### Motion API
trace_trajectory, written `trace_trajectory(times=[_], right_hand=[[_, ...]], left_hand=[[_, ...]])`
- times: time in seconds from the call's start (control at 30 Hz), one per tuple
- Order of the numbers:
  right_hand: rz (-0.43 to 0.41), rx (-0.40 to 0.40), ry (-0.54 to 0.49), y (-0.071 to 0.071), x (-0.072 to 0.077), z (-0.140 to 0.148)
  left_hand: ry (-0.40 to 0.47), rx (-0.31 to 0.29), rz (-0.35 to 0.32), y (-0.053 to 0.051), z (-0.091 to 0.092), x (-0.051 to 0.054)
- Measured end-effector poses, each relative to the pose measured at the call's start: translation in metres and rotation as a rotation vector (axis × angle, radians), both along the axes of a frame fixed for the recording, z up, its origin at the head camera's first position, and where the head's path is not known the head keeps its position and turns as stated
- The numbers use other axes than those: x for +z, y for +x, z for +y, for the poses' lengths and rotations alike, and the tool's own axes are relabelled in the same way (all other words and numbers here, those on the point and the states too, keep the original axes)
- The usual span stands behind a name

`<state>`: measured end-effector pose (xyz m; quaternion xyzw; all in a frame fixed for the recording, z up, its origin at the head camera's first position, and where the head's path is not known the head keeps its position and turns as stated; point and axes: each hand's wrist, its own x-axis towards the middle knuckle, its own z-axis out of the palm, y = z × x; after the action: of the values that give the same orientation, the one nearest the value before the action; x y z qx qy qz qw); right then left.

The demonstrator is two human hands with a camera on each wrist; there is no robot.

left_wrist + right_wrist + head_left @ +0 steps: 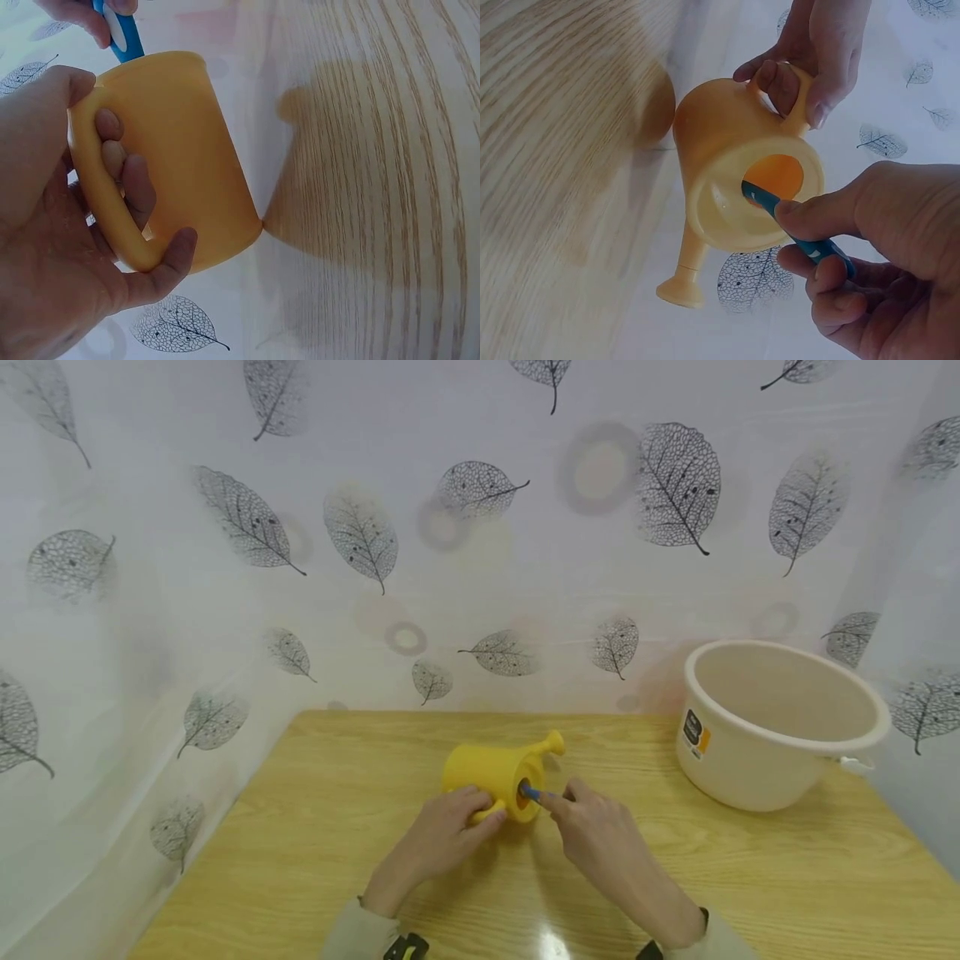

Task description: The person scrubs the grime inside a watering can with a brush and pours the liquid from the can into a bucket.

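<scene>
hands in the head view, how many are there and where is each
2. The left hand grips the handle of the yellow watering can; the right hand holds a blue tool at the can's opening. No others show.

Screened indoor nook: leaf-print sheeting (480,560) behind a wood-grain table (315,810).
</scene>
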<state>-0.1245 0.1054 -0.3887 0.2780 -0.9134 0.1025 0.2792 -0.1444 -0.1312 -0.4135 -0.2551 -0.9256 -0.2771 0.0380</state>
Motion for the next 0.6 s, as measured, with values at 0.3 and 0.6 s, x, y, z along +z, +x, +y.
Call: trace_trajectory(times=[0.3,0.6], right_hand=[[0.004,0.009,0.001,-0.0094,-0.0076,-0.0026],[0.042,0.014,0.016,-0.0042,-0.0054,-0.0021]], left_hand=[[-0.004,-0.005,-0.005,-0.0006,0.0009,-0.0009],[0.015,0.003,-0.022,-0.0005,-0.0010,0.0011]])
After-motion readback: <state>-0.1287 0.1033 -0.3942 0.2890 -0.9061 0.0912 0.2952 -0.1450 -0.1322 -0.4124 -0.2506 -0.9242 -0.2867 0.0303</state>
